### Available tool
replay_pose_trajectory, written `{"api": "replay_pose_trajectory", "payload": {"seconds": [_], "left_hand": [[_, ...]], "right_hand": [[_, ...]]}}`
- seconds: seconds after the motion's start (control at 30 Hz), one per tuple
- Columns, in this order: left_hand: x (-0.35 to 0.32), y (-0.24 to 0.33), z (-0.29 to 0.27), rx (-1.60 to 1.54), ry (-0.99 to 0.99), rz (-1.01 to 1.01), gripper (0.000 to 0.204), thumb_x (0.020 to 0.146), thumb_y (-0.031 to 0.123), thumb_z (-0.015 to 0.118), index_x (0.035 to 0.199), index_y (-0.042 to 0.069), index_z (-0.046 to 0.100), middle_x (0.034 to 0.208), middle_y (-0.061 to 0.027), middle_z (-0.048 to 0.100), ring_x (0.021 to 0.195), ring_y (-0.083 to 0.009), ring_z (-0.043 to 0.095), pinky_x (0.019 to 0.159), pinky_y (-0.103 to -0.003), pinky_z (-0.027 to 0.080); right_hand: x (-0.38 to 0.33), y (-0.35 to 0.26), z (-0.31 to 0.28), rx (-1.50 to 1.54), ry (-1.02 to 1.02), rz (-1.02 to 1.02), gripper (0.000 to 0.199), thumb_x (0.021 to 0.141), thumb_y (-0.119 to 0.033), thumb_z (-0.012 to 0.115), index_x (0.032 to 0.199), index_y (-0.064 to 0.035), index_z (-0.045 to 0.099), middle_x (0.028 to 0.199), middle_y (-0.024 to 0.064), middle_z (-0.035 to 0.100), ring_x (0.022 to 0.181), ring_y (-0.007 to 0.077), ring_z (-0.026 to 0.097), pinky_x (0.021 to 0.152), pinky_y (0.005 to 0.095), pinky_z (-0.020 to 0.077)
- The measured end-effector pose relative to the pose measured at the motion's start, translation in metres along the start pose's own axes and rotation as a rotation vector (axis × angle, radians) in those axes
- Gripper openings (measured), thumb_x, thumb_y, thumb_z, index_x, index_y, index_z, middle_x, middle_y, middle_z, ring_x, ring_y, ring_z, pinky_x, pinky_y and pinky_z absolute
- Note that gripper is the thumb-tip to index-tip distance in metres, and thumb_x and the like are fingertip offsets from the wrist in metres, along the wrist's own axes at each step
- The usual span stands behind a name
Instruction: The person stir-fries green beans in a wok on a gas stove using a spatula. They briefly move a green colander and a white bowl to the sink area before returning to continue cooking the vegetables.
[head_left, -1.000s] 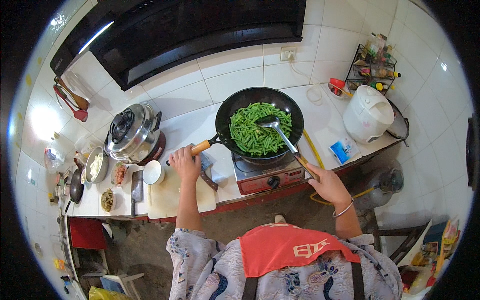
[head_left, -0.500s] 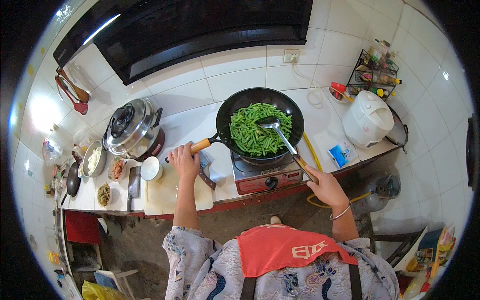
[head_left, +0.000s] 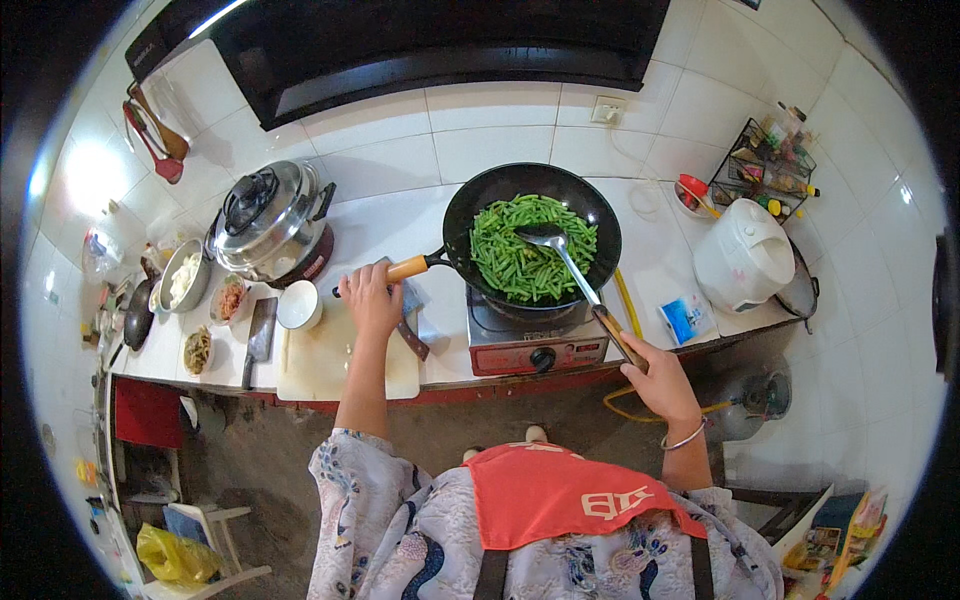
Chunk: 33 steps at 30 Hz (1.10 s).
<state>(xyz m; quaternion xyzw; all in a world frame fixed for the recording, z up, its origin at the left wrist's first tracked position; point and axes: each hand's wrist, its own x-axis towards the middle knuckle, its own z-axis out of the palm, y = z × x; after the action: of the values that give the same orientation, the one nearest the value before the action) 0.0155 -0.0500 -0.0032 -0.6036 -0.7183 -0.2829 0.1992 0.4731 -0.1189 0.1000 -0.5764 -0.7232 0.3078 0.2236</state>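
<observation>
Over the gas stove point(head_left: 540, 350) sits a black wok point(head_left: 595, 195) full of cut green beans point(head_left: 515, 255). My left hand point(head_left: 368, 300) is closed around the wok's wooden handle point(head_left: 408, 268). Wrapped round the wooden grip of a metal spatula point(head_left: 573, 268), my right hand point(head_left: 660, 380) is off to the right of the stove. The spatula's broad head rests among the beans, near the middle of the wok. Just below my left hand lie a cleaver with a dark handle point(head_left: 412, 340) and a pale cutting board point(head_left: 390, 380), partly covered by my forearm.
Left on the counter are a steel pot point(head_left: 265, 225), a white bowl point(head_left: 299, 305), another cleaver point(head_left: 261, 330) and bowls of food point(head_left: 198, 350). To the right stand a rice cooker point(head_left: 745, 255), a blue-white packet point(head_left: 686, 318) and a bottle rack point(head_left: 765, 170). A yellow hose point(head_left: 629, 300) runs beside the stove.
The view has shifted slightly, so the counter sits a little higher in the picture. Both hands keep their grips; the spatula head stays among the beans.
</observation>
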Motion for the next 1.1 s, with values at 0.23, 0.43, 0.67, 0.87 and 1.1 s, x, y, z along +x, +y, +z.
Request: {"api": "replay_pose_trajectory", "payload": {"seconds": [0.23, 0.43, 0.67, 0.87, 1.1], "left_hand": [[0.005, 0.001, -0.004, -0.011, -0.003, 0.02, 0.034, 0.076, 0.023, 0.069, 0.108, 0.015, 0.064, 0.101, -0.0049, 0.063, 0.106, -0.0255, 0.055, 0.103, -0.049, 0.029], [0.004, 0.004, -0.007, 0.027, -0.046, -0.009, 0.034, 0.077, 0.023, 0.069, 0.11, 0.015, 0.064, 0.104, -0.0047, 0.063, 0.108, -0.0253, 0.055, 0.104, -0.049, 0.029], [0.007, 0.002, -0.004, -0.013, -0.066, -0.017, 0.037, 0.078, 0.022, 0.069, 0.113, 0.015, 0.063, 0.105, -0.005, 0.063, 0.109, -0.026, 0.055, 0.106, -0.05, 0.028], [-0.007, -0.014, -0.008, 0.016, -0.091, -0.047, 0.031, 0.08, 0.018, 0.064, 0.111, 0.012, 0.062, 0.104, -0.0087, 0.063, 0.108, -0.028, 0.057, 0.103, -0.053, 0.031], [0.0, 0.011, 0.001, -0.04, -0.051, -0.052, 0.035, 0.075, 0.019, 0.068, 0.108, 0.016, 0.061, 0.105, -0.0062, 0.06, 0.11, -0.0256, 0.054, 0.105, -0.054, 0.03]], "right_hand": [[0.037, -0.011, 0.019, -0.12, 0.005, -0.176, 0.05, 0.085, -0.016, 0.066, 0.133, -0.0097, 0.056, 0.101, 0.0249, 0.066, 0.092, 0.0427, 0.062, 0.081, 0.0476, 0.0499], [0.061, -0.013, 0.029, -0.21, -0.071, -0.164, 0.049, 0.085, -0.016, 0.066, 0.133, -0.0119, 0.056, 0.099, 0.0245, 0.066, 0.092, 0.0425, 0.062, 0.08, 0.0484, 0.0496], [0.035, -0.018, 0.0, -0.191, -0.142, -0.024, 0.052, 0.083, -0.012, 0.067, 0.134, -0.0109, 0.057, 0.112, 0.0228, 0.066, 0.1, 0.0384, 0.064, 0.086, 0.0394, 0.0501], [0.025, -0.001, 0.018, -0.088, -0.111, -0.107, 0.048, 0.084, -0.017, 0.068, 0.131, -0.0132, 0.058, 0.108, 0.0226, 0.066, 0.098, 0.0403, 0.063, 0.084, 0.0419, 0.0509], [0.014, 0.001, 0.012, -0.088, -0.094, -0.085, 0.054, 0.082, -0.006, 0.064, 0.135, 0.0007, 0.054, 0.125, 0.0208, 0.064, 0.112, 0.0279, 0.063, 0.09, 0.0361, 0.0487]]}}
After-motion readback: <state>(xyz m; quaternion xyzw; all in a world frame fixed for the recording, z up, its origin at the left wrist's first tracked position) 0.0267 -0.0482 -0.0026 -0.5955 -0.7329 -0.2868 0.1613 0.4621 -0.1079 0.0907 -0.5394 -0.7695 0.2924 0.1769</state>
